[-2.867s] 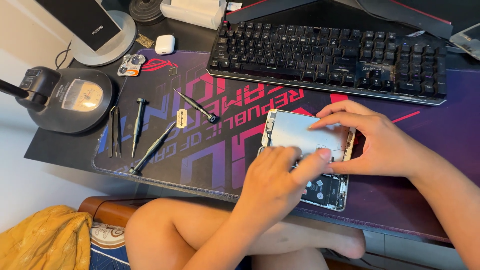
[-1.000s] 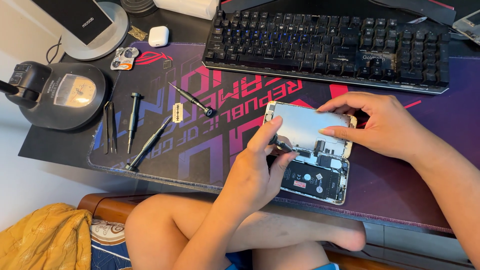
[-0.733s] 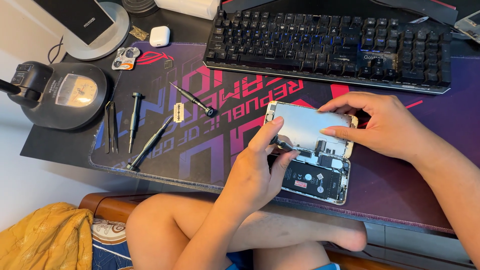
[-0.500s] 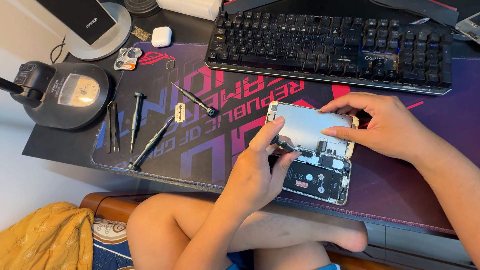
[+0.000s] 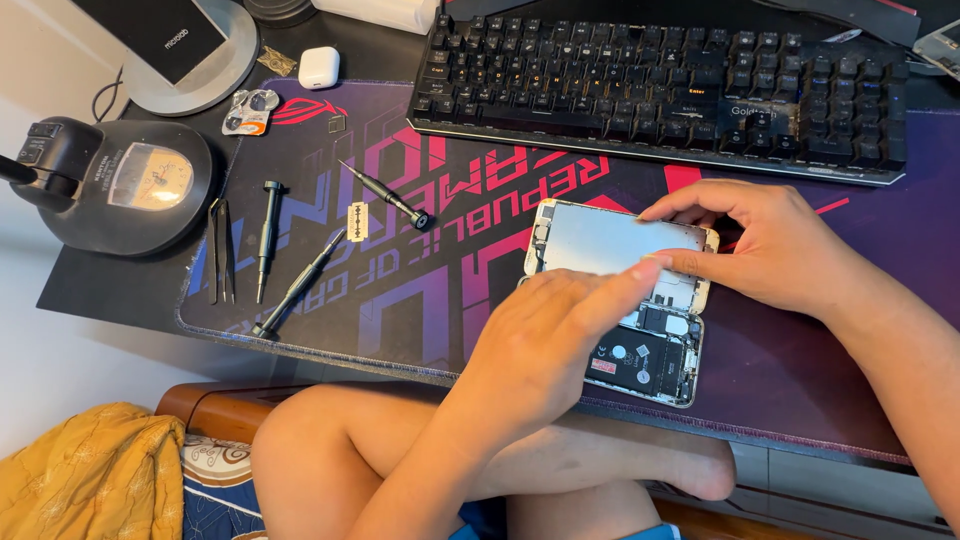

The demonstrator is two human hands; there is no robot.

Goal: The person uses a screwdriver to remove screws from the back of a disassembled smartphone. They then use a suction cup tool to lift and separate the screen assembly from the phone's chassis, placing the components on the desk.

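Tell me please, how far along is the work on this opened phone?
Done: the phone lies open on the desk mat, its inner parts exposed. In hand: the left hand and right hand hold the screen panel above it. Left: screwdrivers and tweezers lie unused beside.

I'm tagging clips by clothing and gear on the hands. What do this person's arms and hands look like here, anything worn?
Both are bare: the left hand and the right hand have no gloves, rings, watch or wrist strap that I can see. The forearms show no sleeves up to the picture's edge. Nails look short and unpainted.
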